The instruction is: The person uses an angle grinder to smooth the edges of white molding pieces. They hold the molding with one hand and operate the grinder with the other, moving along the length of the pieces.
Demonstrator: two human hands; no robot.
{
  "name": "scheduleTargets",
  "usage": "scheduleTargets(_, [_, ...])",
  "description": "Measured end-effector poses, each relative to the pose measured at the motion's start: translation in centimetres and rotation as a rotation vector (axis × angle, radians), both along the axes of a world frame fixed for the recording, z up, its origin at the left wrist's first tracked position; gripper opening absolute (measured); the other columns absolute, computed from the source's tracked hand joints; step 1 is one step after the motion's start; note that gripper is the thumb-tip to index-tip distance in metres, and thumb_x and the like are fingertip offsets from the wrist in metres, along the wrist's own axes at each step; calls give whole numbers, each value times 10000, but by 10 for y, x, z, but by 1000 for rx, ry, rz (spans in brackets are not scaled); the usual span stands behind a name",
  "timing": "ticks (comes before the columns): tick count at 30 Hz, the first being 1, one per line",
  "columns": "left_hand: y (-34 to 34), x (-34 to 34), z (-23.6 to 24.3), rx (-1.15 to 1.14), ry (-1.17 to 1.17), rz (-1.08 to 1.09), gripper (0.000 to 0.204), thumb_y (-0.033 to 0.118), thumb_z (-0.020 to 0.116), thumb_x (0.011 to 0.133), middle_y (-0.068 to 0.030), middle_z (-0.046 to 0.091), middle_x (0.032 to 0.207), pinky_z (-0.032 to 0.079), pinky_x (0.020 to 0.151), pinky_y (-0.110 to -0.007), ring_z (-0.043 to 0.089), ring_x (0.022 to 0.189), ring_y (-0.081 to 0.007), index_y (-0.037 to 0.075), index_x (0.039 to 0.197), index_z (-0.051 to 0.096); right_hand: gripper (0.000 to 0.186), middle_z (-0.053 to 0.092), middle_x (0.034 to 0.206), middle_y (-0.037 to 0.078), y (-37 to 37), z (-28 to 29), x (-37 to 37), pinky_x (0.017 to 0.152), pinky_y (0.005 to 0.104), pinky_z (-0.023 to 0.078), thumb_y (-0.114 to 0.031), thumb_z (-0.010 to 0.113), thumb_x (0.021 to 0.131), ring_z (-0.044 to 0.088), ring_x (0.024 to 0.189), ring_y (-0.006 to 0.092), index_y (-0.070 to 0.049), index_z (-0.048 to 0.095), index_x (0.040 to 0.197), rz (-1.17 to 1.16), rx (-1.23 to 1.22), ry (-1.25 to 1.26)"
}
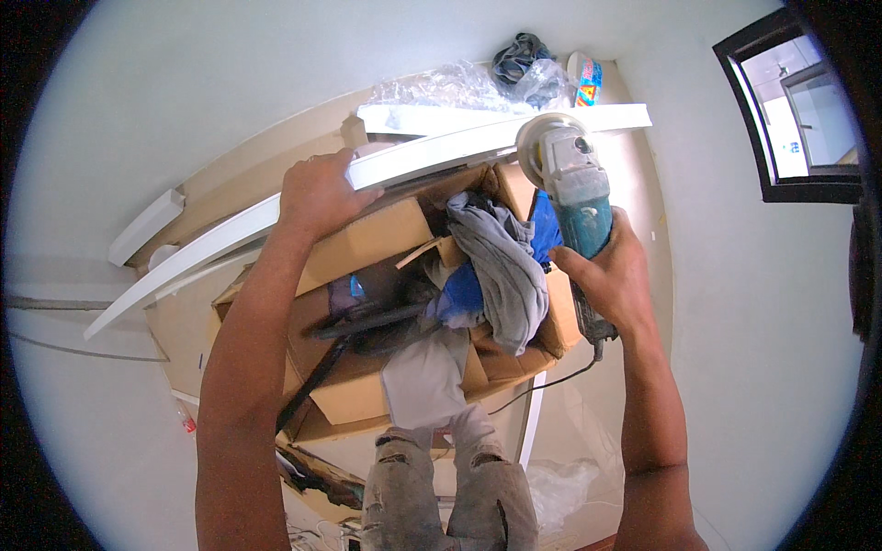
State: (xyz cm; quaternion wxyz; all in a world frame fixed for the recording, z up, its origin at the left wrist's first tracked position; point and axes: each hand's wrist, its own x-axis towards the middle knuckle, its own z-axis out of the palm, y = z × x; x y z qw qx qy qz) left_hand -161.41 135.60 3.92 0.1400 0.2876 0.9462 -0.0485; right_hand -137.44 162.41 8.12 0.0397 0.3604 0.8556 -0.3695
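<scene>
A long white strip (413, 158) runs from the lower left up to the upper right, above an open cardboard box. My left hand (319, 195) is closed round this strip near its middle, thumb along the near edge. In my right hand (611, 280) is an angle grinder (582, 197) with a teal body and a grey metal head. Its round disc (544, 147) meets or overlaps the strip toward the right end; whether it touches cannot be told. A dark cord (560, 381) trails from the grinder's lower end.
The cardboard box (354, 397) holds a grey cloth (501, 262), blue fabric and a dark tube. Clear plastic wrap (441, 84), a dark bundle (521, 57) and a tub (585, 79) lie at the far wall. Another white piece (147, 226) leans at left; a dark-framed window (790, 110) is at right.
</scene>
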Motion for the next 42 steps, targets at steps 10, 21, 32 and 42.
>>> scheduleTargets(10, [0, 0, -3, -10, 11, 7, 664, 574, 774, 833, -175, 778, 1022, 592, 864, -461, 756, 963, -335, 53, 1241, 717, 670, 729, 1043, 265, 2, -7, 5, 884, 432, 575, -241, 890, 736, 743, 954, 338, 84, 578, 1232, -17, 7, 44])
scheduleTargets(21, [-3, 2, -3, 0, -4, 6, 691, 582, 767, 835, -170, 778, 1046, 590, 872, -469, 755, 978, -339, 49, 1270, 703, 641, 715, 1041, 189, 0, -3, -2, 855, 407, 573, -235, 875, 731, 714, 917, 269, 52, 601, 1235, -28, -23, -2])
scheduleTargets(32, [-5, 3, -7, 32, 23, -19, 687, 577, 770, 827, -171, 779, 1039, 590, 867, -467, 755, 969, -342, 58, 1273, 706, 629, 739, 1039, 278, -2, 0, 13, 881, 449, 575, -252, 881, 736, 753, 966, 395, 76, 586, 1185, -14, -11, 96])
scheduleTargets(42, [-4, 6, -6, 9, 23, -13, 703, 590, 770, 822, -160, 782, 1001, 594, 836, -456, 759, 934, -334, 54, 1274, 709, 627, 715, 947, 310, -27, -5, -1, 821, 482, 578, -278, 867, 747, 738, 899, 460, 64, 531, 1150, 135, -29, 84])
